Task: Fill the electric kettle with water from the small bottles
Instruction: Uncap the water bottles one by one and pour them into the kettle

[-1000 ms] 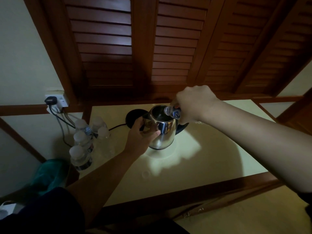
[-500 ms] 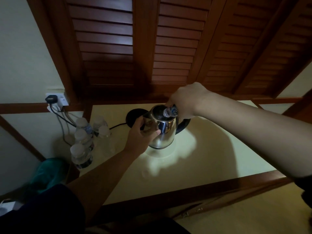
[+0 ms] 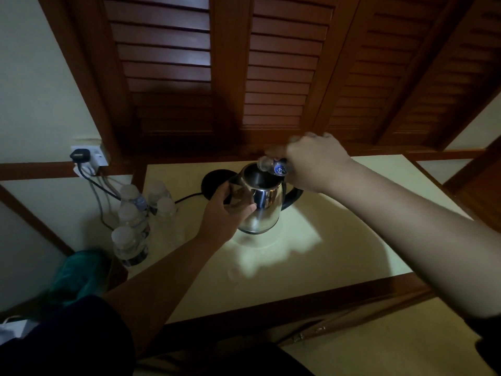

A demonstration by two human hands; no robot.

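A shiny steel electric kettle [image 3: 264, 210] with a black handle stands open-topped on the cream table [image 3: 311, 256]. My left hand [image 3: 223, 213] is wrapped around its left side. My right hand [image 3: 315, 161] grips a small clear bottle [image 3: 272, 166] with a blue label, tipped on its side with the neck over the kettle's open mouth. Most of the bottle is hidden in my fist. Whether water is flowing cannot be seen.
Several small capped water bottles [image 3: 132, 226] stand at the table's left edge. The kettle's black base [image 3: 215, 180] lies behind the kettle, its cord running to a wall socket [image 3: 90, 156]. Dark wooden shutters [image 3: 244, 77] rise behind the table. A teal object [image 3: 78, 275] lies lower left.
My right hand with the bottle has shifted slightly up and to the right over the kettle's mouth. My left hand still holds the kettle in place.
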